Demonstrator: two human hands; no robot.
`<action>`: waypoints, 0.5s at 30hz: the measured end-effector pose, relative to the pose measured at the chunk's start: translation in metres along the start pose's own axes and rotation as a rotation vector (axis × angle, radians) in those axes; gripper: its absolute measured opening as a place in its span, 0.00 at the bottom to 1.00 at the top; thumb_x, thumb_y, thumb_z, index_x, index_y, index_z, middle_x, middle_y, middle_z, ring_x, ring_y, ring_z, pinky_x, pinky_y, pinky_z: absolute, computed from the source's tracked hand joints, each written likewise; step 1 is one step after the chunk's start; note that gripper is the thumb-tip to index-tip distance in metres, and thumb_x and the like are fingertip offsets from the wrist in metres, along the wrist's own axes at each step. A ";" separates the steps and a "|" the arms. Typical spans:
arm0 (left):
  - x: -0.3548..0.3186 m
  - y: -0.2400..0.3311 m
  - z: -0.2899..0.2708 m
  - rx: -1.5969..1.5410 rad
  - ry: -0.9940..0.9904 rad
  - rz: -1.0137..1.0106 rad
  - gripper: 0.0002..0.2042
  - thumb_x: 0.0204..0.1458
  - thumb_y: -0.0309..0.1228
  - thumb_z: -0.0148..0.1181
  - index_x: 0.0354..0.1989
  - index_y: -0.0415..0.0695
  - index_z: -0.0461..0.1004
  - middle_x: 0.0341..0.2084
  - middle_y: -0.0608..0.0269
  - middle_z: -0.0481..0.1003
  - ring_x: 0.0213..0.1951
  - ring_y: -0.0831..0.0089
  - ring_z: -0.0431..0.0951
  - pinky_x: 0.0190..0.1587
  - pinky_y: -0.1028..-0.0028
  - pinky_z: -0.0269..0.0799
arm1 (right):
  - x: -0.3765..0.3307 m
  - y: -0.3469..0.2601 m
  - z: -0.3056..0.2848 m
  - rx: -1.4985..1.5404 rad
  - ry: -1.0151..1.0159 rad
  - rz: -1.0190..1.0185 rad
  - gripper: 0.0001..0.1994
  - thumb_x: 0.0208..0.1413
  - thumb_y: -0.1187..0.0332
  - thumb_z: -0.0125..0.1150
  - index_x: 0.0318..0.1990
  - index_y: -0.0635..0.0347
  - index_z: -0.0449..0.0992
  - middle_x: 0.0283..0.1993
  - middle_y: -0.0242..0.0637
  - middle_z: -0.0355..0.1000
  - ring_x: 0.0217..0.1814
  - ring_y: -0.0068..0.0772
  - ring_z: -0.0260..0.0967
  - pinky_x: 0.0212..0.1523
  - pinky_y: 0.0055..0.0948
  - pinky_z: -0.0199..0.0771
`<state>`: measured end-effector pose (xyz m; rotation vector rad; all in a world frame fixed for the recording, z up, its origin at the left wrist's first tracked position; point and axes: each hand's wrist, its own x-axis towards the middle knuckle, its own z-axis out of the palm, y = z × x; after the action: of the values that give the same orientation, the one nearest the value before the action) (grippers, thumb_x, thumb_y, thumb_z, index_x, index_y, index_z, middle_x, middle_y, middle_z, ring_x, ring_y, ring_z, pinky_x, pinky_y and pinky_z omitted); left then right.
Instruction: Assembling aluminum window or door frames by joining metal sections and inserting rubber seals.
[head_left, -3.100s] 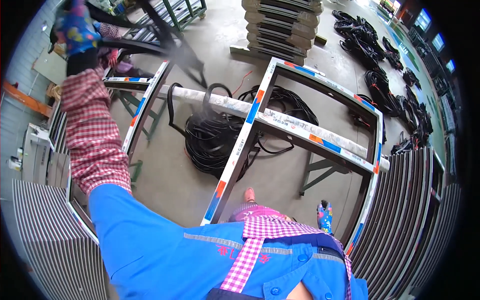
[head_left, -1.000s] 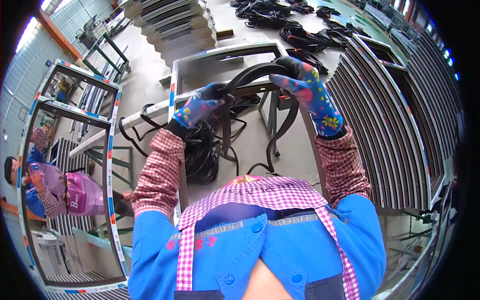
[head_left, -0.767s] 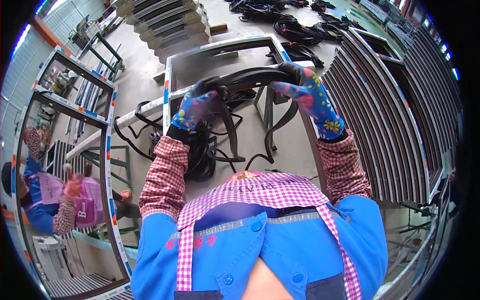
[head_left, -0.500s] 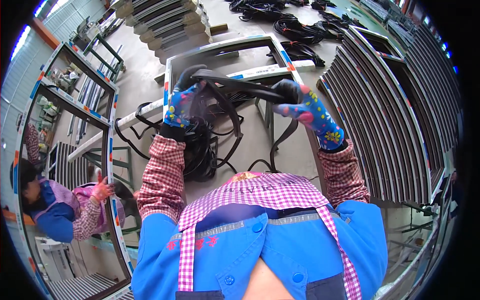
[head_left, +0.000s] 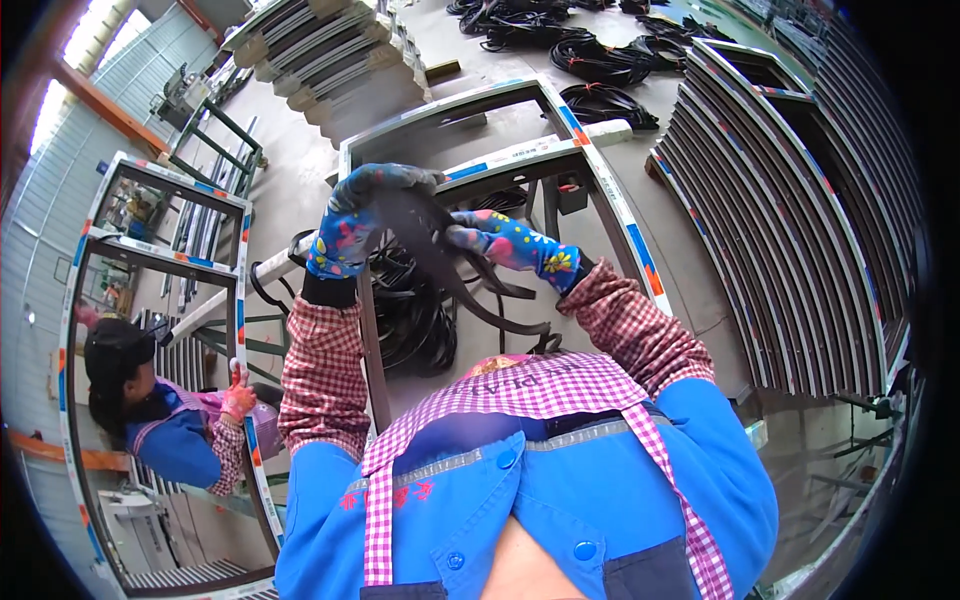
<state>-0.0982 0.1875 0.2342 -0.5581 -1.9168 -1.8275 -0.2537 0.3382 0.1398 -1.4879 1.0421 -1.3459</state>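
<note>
Both my hands wear blue flowered gloves with dark, worn fingers. My left hand (head_left: 352, 215) is closed around folded lengths of a black rubber sealing strip (head_left: 425, 245), with its fingers curled over the top. Close beside it on the right, my right hand (head_left: 510, 242) has its fingers closed on the same strip. Loops of the strip hang below both hands toward my apron. Under them a white-edged window frame (head_left: 632, 235) with a dark inner side lies across supports. A heap of black strip (head_left: 410, 320) shows through its opening, partly hidden by the hanging loops.
At left a co-worker (head_left: 175, 420) grips another upright frame (head_left: 245, 330). Rows of stacked frames (head_left: 765, 255) stand at right. Bundled profiles (head_left: 335, 70) are piled ahead, and several black coils (head_left: 600, 65) lie on the floor beyond.
My right hand has moved left toward my left hand, gathering the stretched strip into hanging folds. The view has shifted slightly; the co-worker and left frame appear lower and further right.
</note>
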 end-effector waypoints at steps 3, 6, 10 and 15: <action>0.000 0.008 0.024 0.056 0.317 -0.116 0.29 0.57 0.46 0.54 0.61 0.39 0.61 0.57 0.42 0.65 0.57 0.52 0.68 0.60 0.58 0.64 | 0.003 0.013 -0.008 0.034 0.211 -0.024 0.15 0.64 0.61 0.51 0.50 0.62 0.71 0.38 0.27 0.71 0.40 0.17 0.66 0.44 0.23 0.69; -0.029 -0.008 0.007 -0.173 0.581 -0.307 0.32 0.57 0.51 0.51 0.60 0.35 0.62 0.56 0.42 0.67 0.58 0.57 0.69 0.61 0.61 0.64 | 0.014 -0.001 -0.021 -0.303 0.371 -0.218 0.09 0.60 0.66 0.54 0.43 0.61 0.71 0.32 0.24 0.66 0.32 0.14 0.59 0.35 0.17 0.63; -0.057 -0.019 0.006 -0.280 0.554 -0.328 0.23 0.58 0.43 0.52 0.54 0.38 0.67 0.45 0.54 0.73 0.43 0.69 0.75 0.46 0.70 0.71 | 0.024 -0.036 -0.029 -0.517 0.462 -0.348 0.06 0.56 0.73 0.57 0.40 0.63 0.70 0.34 0.28 0.68 0.32 0.17 0.61 0.34 0.22 0.66; -0.046 0.021 0.029 0.251 0.622 0.117 0.14 0.52 0.31 0.61 0.46 0.39 0.75 0.34 0.57 0.78 0.31 0.71 0.78 0.31 0.75 0.72 | -0.003 -0.045 -0.031 -0.547 0.155 -0.298 0.17 0.55 0.70 0.61 0.52 0.64 0.70 0.44 0.30 0.72 0.45 0.20 0.68 0.46 0.24 0.71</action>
<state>-0.0491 0.2181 0.2245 -0.0044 -1.6013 -1.4299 -0.2829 0.3526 0.1838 -2.0286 1.4076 -1.4689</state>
